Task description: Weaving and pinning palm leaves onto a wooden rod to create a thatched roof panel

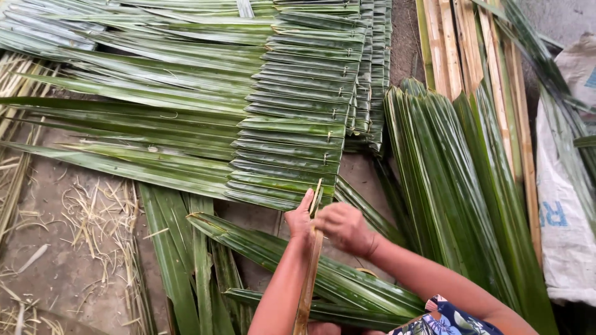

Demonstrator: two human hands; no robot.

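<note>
A: Thatch panel (292, 124) of folded green palm leaves: where is it?
B: On the ground ahead, its near end just beyond both hands, stitched onto a bamboo slat (310, 273) running back toward the person.
A: Surroundings?
B: Loose leaf bundle (459, 186) right, split bamboo strips (478, 56) beyond, white sack (565, 211) far right.
A: Hands?
B: Left hand (300, 218) closed on the slat's edge; right hand (345, 227) curled shut beside it, contents indiscernible.

bamboo slat (308, 279) base cut off by bottom edge.
</note>
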